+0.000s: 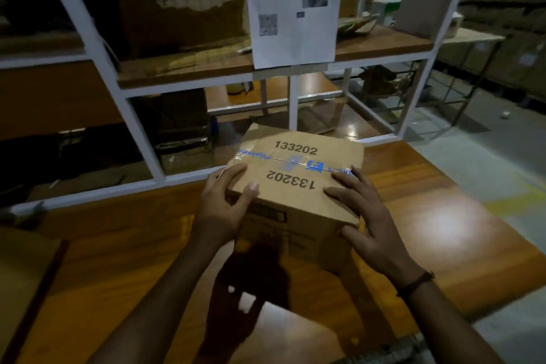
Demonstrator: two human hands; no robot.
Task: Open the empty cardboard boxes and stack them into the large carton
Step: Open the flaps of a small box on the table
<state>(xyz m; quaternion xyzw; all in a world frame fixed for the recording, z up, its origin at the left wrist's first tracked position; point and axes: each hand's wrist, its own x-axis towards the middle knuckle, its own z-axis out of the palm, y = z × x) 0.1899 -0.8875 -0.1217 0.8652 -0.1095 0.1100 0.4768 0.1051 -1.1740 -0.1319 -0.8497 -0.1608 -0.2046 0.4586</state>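
Head view looks down on a closed cardboard box (295, 156), over the middle of a wooden table (133, 245); whether it rests there or is lifted slightly, I cannot tell. Blue-printed tape (313, 167) seals its top seam, with 133202 printed on either side. The left hand (218, 210) grips the near left corner, thumb and fingers curled onto the top. The right hand (369, 221), a dark bracelet (416, 282) at its wrist, lies spread with straight fingers on the top's right edge, thumb against the near corner. Behind stands a white shelf frame (141, 133) with a printed sheet (295, 47) hanging from it.
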